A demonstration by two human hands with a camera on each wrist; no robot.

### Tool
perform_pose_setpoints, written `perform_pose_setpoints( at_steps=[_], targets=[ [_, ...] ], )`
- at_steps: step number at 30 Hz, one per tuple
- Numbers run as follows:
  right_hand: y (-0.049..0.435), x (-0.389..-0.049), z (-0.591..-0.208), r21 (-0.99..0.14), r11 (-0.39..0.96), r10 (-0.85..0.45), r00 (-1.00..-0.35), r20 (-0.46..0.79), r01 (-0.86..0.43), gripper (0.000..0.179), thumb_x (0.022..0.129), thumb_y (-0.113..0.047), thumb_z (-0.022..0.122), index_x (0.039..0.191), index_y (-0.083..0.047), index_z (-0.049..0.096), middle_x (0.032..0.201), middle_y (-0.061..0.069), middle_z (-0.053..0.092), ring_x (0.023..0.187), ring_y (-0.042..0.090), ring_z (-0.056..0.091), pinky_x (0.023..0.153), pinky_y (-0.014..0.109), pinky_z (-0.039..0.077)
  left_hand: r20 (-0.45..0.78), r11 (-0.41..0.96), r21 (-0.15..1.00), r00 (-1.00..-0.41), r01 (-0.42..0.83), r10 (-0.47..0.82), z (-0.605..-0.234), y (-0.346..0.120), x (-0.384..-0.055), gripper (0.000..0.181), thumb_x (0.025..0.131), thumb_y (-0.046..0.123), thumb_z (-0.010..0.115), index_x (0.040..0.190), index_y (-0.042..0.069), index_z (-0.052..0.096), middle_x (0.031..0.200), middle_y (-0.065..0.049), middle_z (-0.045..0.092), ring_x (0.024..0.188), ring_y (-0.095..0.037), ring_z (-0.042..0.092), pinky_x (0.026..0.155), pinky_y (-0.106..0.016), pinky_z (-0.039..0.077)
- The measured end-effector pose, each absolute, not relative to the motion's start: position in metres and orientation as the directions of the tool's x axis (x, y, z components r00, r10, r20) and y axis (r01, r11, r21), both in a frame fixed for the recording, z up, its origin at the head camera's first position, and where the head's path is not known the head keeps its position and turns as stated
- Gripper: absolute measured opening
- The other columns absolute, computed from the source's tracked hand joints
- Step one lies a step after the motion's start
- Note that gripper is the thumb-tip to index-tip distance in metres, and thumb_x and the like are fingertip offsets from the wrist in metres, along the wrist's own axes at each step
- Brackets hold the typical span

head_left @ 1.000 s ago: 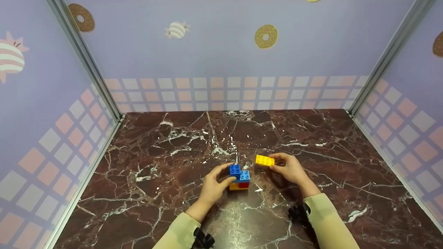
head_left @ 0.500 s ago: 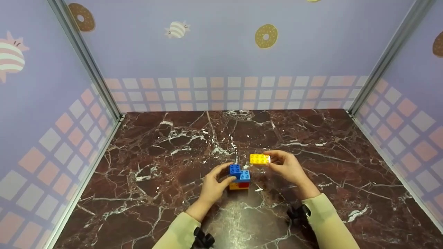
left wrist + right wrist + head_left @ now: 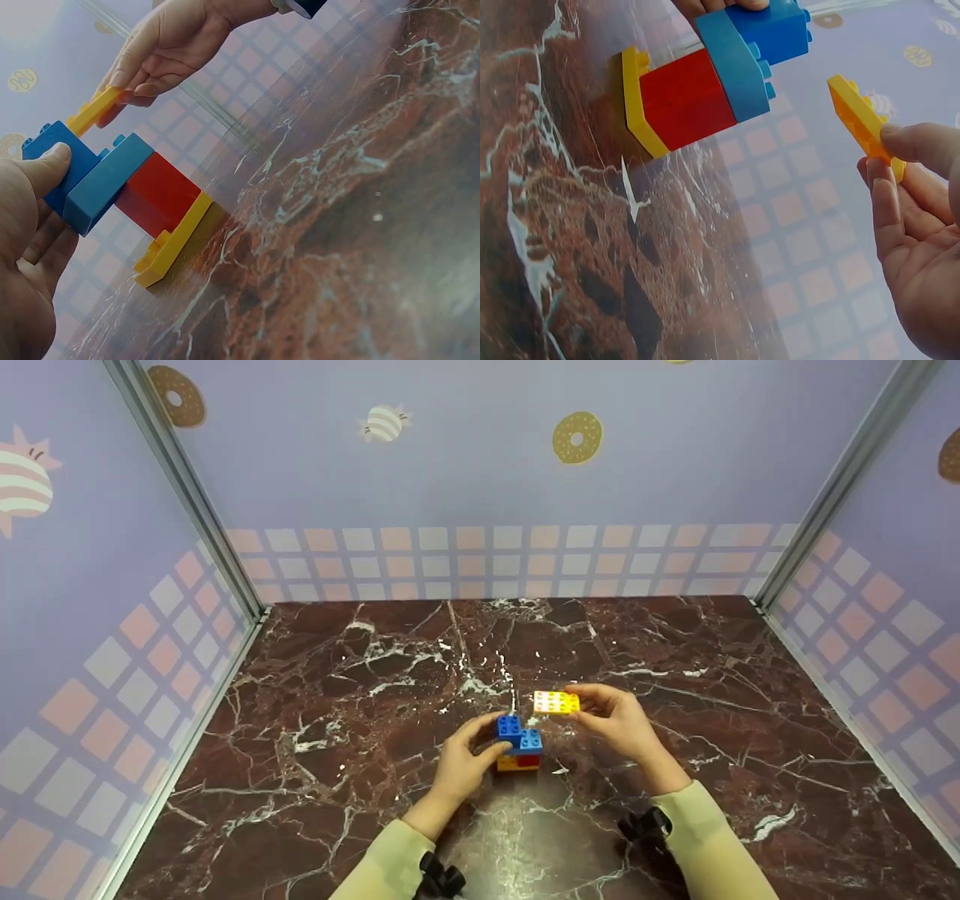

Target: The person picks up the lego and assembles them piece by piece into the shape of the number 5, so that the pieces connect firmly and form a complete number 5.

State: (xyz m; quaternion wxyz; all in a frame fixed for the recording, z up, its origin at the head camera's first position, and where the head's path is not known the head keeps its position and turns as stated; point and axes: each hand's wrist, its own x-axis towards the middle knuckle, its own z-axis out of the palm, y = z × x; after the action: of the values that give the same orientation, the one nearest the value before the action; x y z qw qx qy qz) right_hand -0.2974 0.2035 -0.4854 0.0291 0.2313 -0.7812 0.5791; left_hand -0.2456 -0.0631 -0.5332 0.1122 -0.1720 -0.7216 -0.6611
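Note:
A small stack of toy bricks stands on the table: a thin yellow brick [image 3: 176, 244] at the bottom, a red brick [image 3: 686, 101] on it, then a light blue brick [image 3: 735, 67], with a dark blue brick [image 3: 508, 726] on top. My left hand [image 3: 466, 765] grips the dark blue brick between thumb and fingers. Up and to the right of the stack, my right hand [image 3: 616, 717] pinches one end of a thin yellow brick [image 3: 855, 112]. It is held in the air, studs up, apart from the stack; light glares on its studs in the head view.
The dark red marble table [image 3: 360, 690] stretches out around the hands. Lilac walls [image 3: 480, 472] with printed doughnuts and checks enclose it at the back and both sides. Black wrist devices [image 3: 442, 877] sit at both sleeves.
My right hand has carried the thin yellow brick left and slightly up, closer to the stack, levelling it on the way. The left hand and the stack have stayed in place.

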Motion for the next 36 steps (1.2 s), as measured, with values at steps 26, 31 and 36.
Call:
perform_pose_setpoints(
  at_steps=[26,31,36],
  targets=[
    [0.172,-0.286,-0.478,-0.930,0.191,-0.431,-0.878,0.209,-0.315,0.037,0.091,-0.002,0.074,0.126,0.009,0.067,0.112,0.030,0.071,0.083,0.005,0.068,0.073,0.016,0.060,0.368,0.078,0.924,-0.926,0.375,0.088,-0.532,-0.063,-0.245,0.046,0.091,0.007,0.076,0.133,-0.005,0.063,0.134,-0.027,0.064,0.122,-0.043,0.064,0.104,-0.041,0.058],
    [0.166,-0.285,-0.480,-0.929,0.168,-0.449,-0.865,0.224,-0.329,0.037,0.091,-0.001,0.074,0.126,0.010,0.066,0.110,0.032,0.071,0.082,0.005,0.067,0.070,0.015,0.058,0.360,0.093,0.926,-0.929,0.367,0.079,-0.532,-0.064,-0.245,0.046,0.090,0.005,0.077,0.133,-0.007,0.062,0.134,-0.029,0.063,0.122,-0.043,0.065,0.104,-0.040,0.058],
    [0.163,-0.285,-0.482,-0.937,0.148,-0.462,-0.860,0.218,-0.317,0.037,0.092,0.001,0.073,0.126,0.012,0.066,0.111,0.034,0.070,0.081,0.005,0.067,0.068,0.014,0.057,0.364,0.099,0.923,-0.928,0.371,0.080,-0.533,-0.064,-0.244,0.047,0.090,0.005,0.077,0.132,-0.009,0.062,0.133,-0.031,0.063,0.121,-0.044,0.065,0.103,-0.040,0.058]
  ],
)
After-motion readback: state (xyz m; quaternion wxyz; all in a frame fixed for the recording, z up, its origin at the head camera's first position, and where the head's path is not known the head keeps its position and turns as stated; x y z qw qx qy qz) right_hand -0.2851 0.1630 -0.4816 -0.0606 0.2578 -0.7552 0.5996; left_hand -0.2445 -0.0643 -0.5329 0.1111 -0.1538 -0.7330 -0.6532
